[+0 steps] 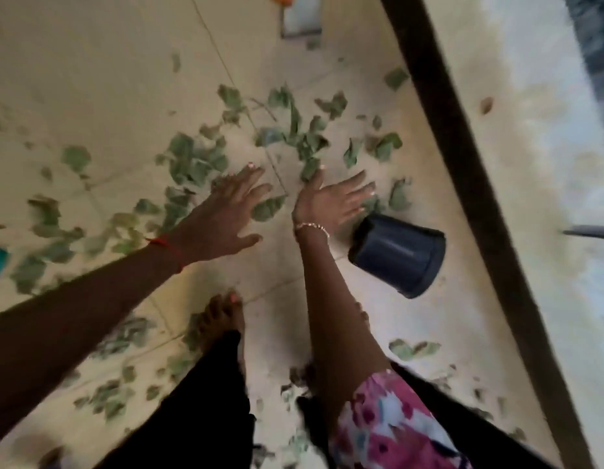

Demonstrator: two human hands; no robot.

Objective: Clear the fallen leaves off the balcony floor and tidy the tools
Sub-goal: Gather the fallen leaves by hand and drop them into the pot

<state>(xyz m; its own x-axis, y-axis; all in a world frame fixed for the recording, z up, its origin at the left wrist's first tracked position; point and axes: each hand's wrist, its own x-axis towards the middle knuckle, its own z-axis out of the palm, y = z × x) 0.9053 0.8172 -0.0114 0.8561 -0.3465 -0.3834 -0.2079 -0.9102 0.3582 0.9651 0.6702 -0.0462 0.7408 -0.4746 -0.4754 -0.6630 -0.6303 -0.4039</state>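
Both grips are empty: your left grip (pixel 226 211) and right grip (pixel 331 201) hover spread wide above the leaves (pixel 192 160). These lie scattered across the tiled floor (pixel 90 79), thickest just ahead of your hands. Bring both palms down flat on either side of that heap and sweep inward, so you scoop a full bunch rather than picking singly. The dark bucket (pixel 398 253) lies tipped on its side just beside your right wrist; it probably wants setting upright first. More leaves sit around your bare foot (pixel 222 319), so mind your step.
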